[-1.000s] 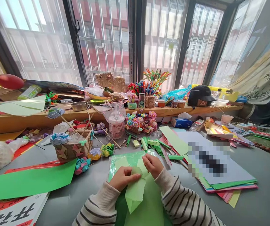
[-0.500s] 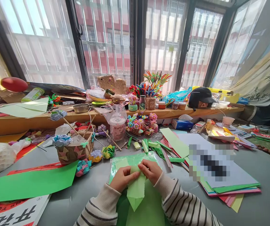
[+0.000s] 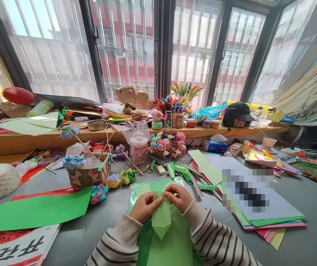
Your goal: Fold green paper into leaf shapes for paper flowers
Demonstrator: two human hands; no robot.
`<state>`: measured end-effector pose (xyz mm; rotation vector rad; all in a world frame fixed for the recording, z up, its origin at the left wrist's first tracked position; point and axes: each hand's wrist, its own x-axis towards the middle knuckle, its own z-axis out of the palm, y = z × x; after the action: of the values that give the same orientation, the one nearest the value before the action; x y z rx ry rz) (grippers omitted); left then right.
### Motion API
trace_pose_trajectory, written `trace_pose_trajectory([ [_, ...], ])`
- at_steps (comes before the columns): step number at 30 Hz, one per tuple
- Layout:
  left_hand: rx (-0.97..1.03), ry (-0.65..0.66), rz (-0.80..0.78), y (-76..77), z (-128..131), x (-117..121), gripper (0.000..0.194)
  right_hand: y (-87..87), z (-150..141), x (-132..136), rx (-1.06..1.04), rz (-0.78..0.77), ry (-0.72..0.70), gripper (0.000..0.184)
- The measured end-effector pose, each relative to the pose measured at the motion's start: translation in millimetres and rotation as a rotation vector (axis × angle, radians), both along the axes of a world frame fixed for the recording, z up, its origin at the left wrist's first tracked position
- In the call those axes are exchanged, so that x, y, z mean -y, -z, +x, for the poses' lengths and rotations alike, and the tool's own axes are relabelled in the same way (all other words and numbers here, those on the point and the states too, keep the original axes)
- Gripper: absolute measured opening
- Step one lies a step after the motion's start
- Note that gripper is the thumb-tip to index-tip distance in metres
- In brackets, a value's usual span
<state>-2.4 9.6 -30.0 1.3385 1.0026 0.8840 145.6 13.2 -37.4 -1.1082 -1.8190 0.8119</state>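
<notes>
A folded strip of light green paper (image 3: 161,218), with a pointed end toward me, is held between both hands. My left hand (image 3: 145,207) pinches its left side, thumb on top. At the upper right corner, the thumb and fingers of my right hand (image 3: 178,198) are closed on the same paper. Below my hands lies a larger light green sheet (image 3: 172,247) on darker green paper (image 3: 145,240). Beyond them a clear plastic sleeve (image 3: 136,187) of green paper rests on the grey table.
Green paper scraps (image 3: 182,170) and a ruler (image 3: 196,186) lie ahead. A stack of coloured paper (image 3: 271,216) is at right, a green sheet (image 3: 36,212) at left. Behind stand a basket (image 3: 88,177) with paper flowers, a lidded cup (image 3: 139,149) and a tissue box (image 3: 215,145).
The folded paper has shifted slightly up and to the right, its point now higher. My right hand's fingers have lifted a little at the paper's upper corner. Both hands keep hold.
</notes>
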Motion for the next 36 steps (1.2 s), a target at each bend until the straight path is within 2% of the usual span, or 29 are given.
trace_pose_trajectory([
  [4, -0.049, -0.015, 0.064, 0.7, 1, 0, 0.029, -3.3, 1, 2, -0.013, -0.043, 0.027, 0.016],
  [8, -0.124, -0.103, 0.175, 0.4, 2, -1, 0.026, -5.7, 1, 3, 0.016, -0.052, 0.022, 0.015],
  [11, -0.109, -0.131, 0.223, -0.6, 1, -2, 0.021, -6.1, -1, 5, 0.052, -0.045, 0.000, 0.014],
  [18, -0.139, -0.188, 0.238, 0.8, -1, -4, 0.018, -5.7, -2, 4, 0.048, -0.100, -0.017, 0.015],
  [25, -0.138, -0.242, 0.205, 3.0, -5, -6, 0.021, -10.0, 12, -1, 0.026, -0.275, -0.104, 0.016],
  [28, -0.134, -0.253, 0.209, 3.1, -5, -6, 0.021, -11.6, 20, -2, 0.045, -0.330, -0.089, 0.017],
  [33, -0.139, -0.240, 0.231, 2.9, -4, -5, 0.019, -4.8, 12, -3, -0.065, -0.306, -0.082, 0.028],
  [36, -0.115, -0.220, 0.233, 3.0, -2, -3, 0.016, 1.6, 0, -2, -0.015, -0.236, -0.088, 0.024],
])
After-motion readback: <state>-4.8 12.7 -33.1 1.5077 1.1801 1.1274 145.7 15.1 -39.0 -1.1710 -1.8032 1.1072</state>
